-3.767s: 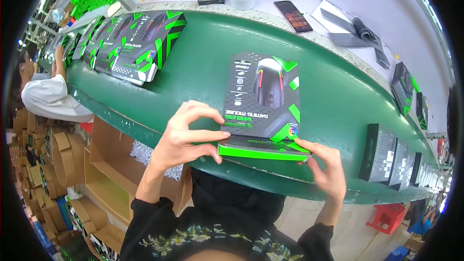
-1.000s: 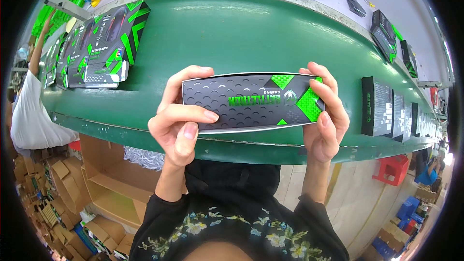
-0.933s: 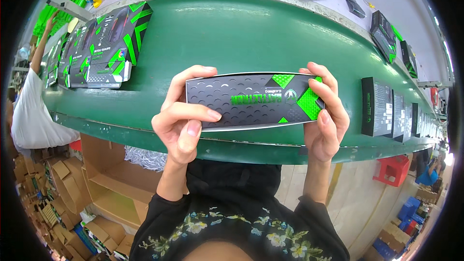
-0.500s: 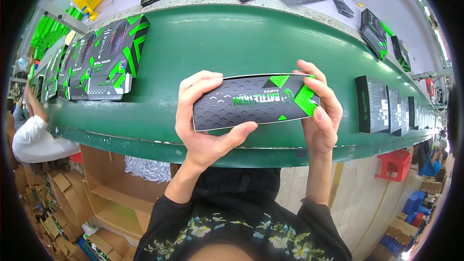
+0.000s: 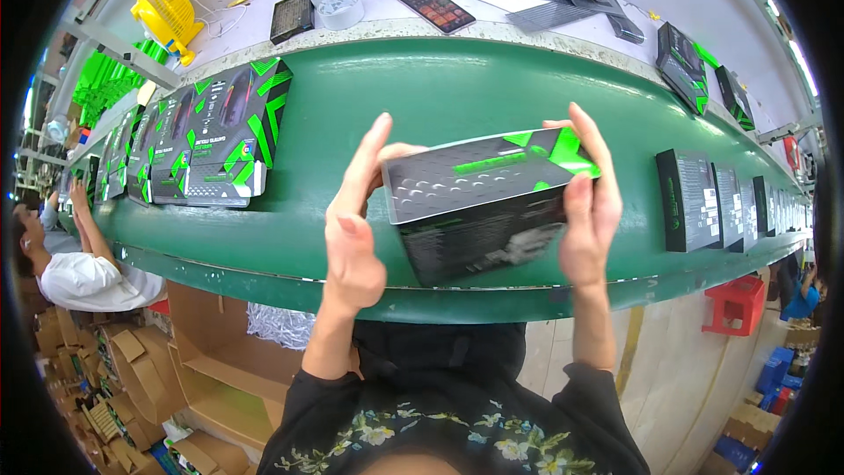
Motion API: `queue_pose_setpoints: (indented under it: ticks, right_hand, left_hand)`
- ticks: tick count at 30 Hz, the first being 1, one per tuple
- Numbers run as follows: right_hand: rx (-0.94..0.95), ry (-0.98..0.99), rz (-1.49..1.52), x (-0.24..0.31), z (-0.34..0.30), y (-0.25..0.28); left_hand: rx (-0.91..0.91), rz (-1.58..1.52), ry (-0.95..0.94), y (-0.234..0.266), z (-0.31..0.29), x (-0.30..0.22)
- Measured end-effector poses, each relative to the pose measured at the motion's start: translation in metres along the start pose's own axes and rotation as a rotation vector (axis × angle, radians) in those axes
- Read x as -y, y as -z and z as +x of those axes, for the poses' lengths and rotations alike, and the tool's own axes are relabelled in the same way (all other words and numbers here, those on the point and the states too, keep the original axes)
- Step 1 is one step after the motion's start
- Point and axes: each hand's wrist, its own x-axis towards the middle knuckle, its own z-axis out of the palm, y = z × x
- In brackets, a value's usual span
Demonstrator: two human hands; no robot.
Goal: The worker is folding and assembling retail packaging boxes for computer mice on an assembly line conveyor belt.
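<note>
The box [image 5: 479, 183] is dark grey to black with a scale-like relief, bright green angular patches at its right end and blurred pale print on its broad side, and is held over the near part of the green work surface [image 5: 422, 79]. Its narrow patterned side faces up and its broad side toward the person, the long axis running left to right with the right end tipped slightly higher in view. The right hand [image 5: 591, 220] grips the right end, thumb in front, while the left hand [image 5: 355, 233] is spread wide at the left end, its contact unclear.
</note>
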Motion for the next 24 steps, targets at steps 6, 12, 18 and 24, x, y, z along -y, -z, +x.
queue_pose_setpoints:
  ticks: [6,12,18,24]
  right_hand:
    - [0.041,-0.196,-0.403,-0.029,0.046,0.088]
    - [-0.276,-0.022,-0.577,-0.025,0.048,0.098]
    - [0.525,0.024,-0.354,-0.015,0.007,-0.004]
    - [0.623,-0.097,-0.162,-0.018,0.000,-0.038]
  left_hand:
    - [-0.085,1.245,0.017,0.125,-0.012,0.014]
    - [-0.117,1.477,0.095,0.220,-0.047,0.069]
    - [-0.094,1.477,-0.143,0.159,-0.037,0.069]
    - [-0.015,1.277,-0.072,0.059,-0.062,0.043]
